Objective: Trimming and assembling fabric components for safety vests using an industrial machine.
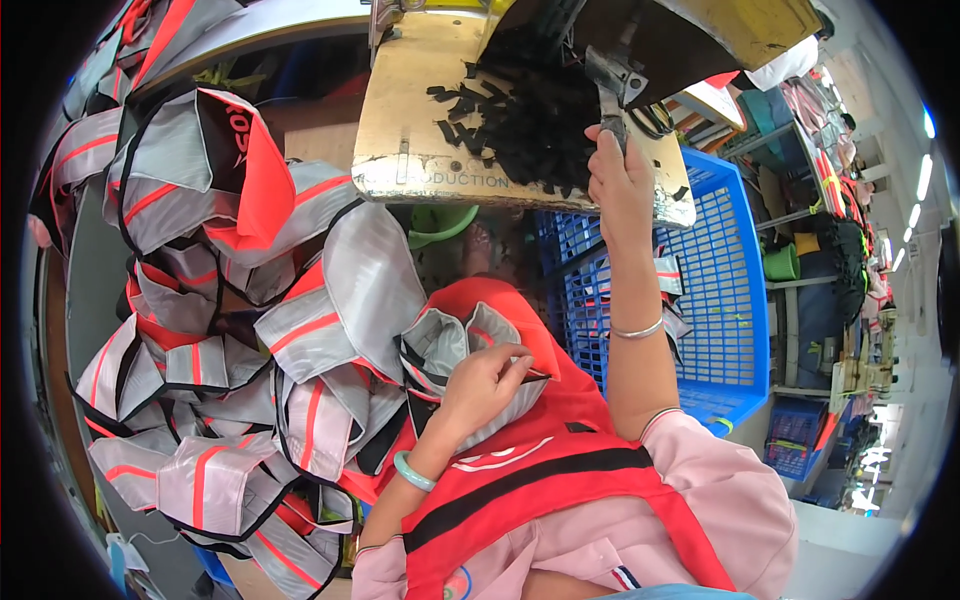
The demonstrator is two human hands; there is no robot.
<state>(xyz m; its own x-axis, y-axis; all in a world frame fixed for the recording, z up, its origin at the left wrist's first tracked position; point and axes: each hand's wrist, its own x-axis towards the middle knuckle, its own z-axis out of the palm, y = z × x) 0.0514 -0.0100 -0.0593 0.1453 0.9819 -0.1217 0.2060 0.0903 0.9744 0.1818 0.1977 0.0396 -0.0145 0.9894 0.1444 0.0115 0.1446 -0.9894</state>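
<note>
My right hand (622,185) reaches up to the sewing machine. Its fingers are closed around the lower end of a metal part (610,102) under the machine head, beside a heap of short black strips (535,130) on the worn cream machine bed (400,120). In my lap, my left hand (482,388) rests on a grey fabric pouch-like piece (440,350) with dark edging. The fingers are curled together near its rim; whether fabric is pinched between them is hidden. Under it lies a red apron (560,420).
A large pile of grey fabric pieces (210,470) with orange-red stripes and black edging fills my left side. To my right stands a blue plastic basket (725,270) with some pieces inside. A green basin (440,224) sits beneath the machine; loaded shelves (800,215) are farther right.
</note>
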